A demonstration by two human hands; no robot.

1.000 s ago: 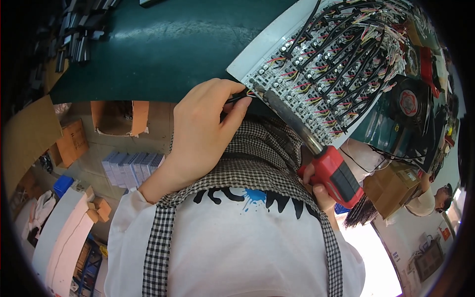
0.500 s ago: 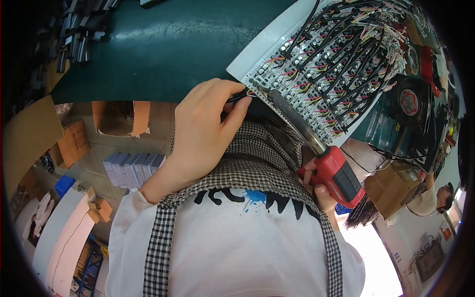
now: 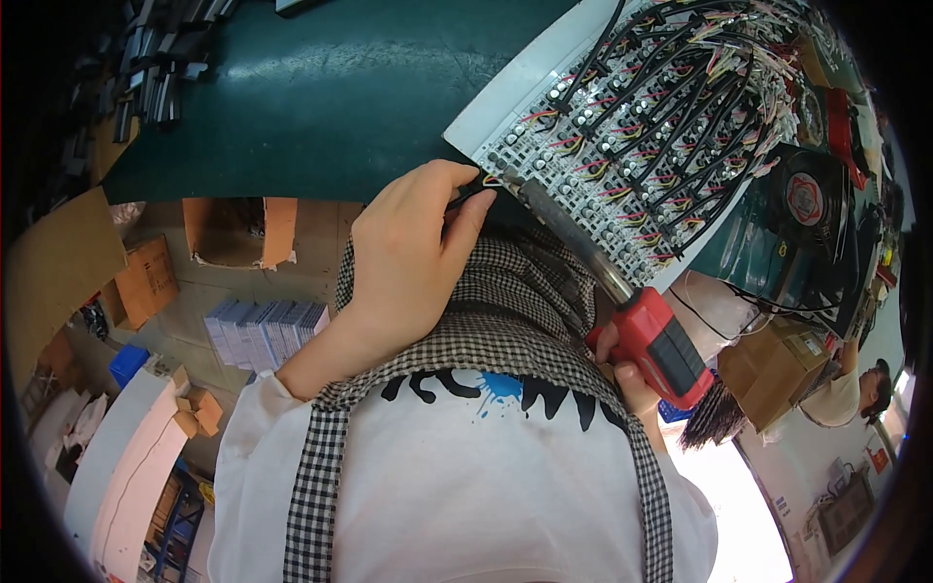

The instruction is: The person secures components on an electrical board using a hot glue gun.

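Observation:
My left hand [image 3: 413, 238] pinches the end of a black cable [image 3: 468, 193] between thumb and forefinger, at the near corner of a white board. From that cable, fine coloured wires [image 3: 494, 181] reach the circuit boards [image 3: 573, 146] laid in rows there. My right hand [image 3: 632, 381] is wrapped round the red and black handle of a soldering iron [image 3: 666, 348]. The iron's dark shaft slants up and left, and its tip is beside the fine wires. Whether the tip touches them, I cannot tell. Many black cables with stripped ends lie across the boards.
The white board [image 3: 515, 83] rests on a green tabletop [image 3: 321, 87]. Dark metal pieces [image 3: 160, 78] lie at the far left. A black reel [image 3: 805, 199] stands to the right, with a cardboard box [image 3: 773, 374] below it. Another person [image 3: 846, 394] is at the right edge.
My left hand has shifted very slightly right and down, still pinching the cable. The soldering iron has tilted a little, its handle slightly left.

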